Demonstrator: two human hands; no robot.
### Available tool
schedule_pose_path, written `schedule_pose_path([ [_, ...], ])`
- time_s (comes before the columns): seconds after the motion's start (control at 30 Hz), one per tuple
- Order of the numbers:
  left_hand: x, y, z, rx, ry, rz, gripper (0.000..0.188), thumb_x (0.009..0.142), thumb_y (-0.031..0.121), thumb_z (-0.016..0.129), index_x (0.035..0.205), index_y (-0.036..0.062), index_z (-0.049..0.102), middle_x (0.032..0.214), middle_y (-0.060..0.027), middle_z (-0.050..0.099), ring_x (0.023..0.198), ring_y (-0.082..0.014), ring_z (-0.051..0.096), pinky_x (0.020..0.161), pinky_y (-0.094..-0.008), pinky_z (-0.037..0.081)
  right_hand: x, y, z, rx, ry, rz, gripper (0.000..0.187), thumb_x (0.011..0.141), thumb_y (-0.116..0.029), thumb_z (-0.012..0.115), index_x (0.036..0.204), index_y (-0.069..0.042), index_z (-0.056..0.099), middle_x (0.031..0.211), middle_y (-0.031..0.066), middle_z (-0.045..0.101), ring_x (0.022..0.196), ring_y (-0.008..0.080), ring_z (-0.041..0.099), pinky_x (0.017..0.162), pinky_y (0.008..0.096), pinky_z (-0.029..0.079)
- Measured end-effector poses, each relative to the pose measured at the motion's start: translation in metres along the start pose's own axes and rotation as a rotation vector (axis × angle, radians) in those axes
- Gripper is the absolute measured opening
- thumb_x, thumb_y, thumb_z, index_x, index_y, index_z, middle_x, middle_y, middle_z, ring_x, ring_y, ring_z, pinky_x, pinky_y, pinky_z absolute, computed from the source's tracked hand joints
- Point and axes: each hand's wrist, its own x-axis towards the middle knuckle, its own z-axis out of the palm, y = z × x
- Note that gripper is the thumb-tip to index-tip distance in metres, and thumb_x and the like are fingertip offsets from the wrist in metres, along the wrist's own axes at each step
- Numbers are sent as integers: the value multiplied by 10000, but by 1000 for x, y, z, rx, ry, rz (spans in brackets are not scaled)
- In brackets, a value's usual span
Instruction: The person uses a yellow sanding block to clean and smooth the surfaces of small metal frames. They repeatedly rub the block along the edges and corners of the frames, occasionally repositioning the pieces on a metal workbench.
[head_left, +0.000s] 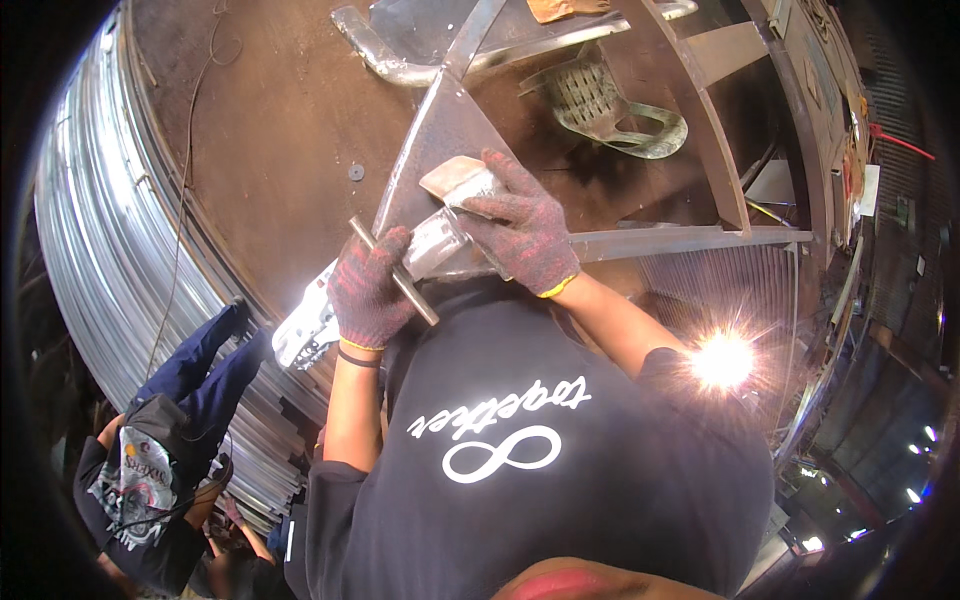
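My left hand (372, 288), in a dark red-and-grey knit glove, is closed around a thin metal rod (418, 298) that slants under my thumb. A silvery metal piece (437, 243) runs from beside this hand toward my right hand; how it joins the rod is hidden. My right hand (522, 222), gloved alike, is closed on a worn, pale block-like metal piece (462, 181). Both hands are close together over a triangular steel plate (455, 128) in a welded frame. A bright white thing (305, 325) shows beside my left hand, its kind unclear.
Long shiny metal strips (115, 210) lie at the left, with a cable (187, 150) across them. Another person (165, 450) is at lower left. A bent metal tube (390, 68), a green perforated piece (590, 92) and curved steel bars (715, 135) lie beyond my hands.
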Motion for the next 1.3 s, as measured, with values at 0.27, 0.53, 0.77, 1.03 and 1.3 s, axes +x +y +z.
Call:
schedule_pose_path([
  [0.27,5,1,1,-15,52,41,764,616,254,945,1346,230,720,1044,-102,708,938,-358,707,769,-474,577,2,7,-1,-52,-15,-2,223,799,-174,941,962,-53,848,1383,258,700,1376,408,632,1137,443,527],
  [0.53,6,12,-7,39,-42,-30,652,686,211,940,1305,139,746,1110,-124,790,994,-346,771,828,-429,613,3,15,-8,72,30,283,230,825,-177,919,1002,-44,856,1426,259,683,1416,387,605,1158,416,487],
  [0.77,3,14,-8,47,-59,-69,615,710,231,918,1295,148,751,1135,-122,789,1006,-339,776,856,-430,617,9,89,-9,-16,226,261,200,878,-172,870,1005,-21,835,1302,195,746,1322,305,663,1146,403,498],
  [1.03,7,5,0,17,2,1,755,641,318,953,1345,195,709,1006,-105,720,897,-357,713,768,-469,571,22,23,-48,699,253,849,243,1019,-187,779,1182,-7,767,928,39,762,680,98,696,573,244,547],
  [1.3,16,15,-10,-7,-61,-17,654,717,311,989,1279,98,732,1123,-150,794,987,-346,788,868,-405,626,-27,19,-5,428,239,694,246,1043,-228,741,1131,1,766,927,19,740,791,71,629,706,265,523],
])
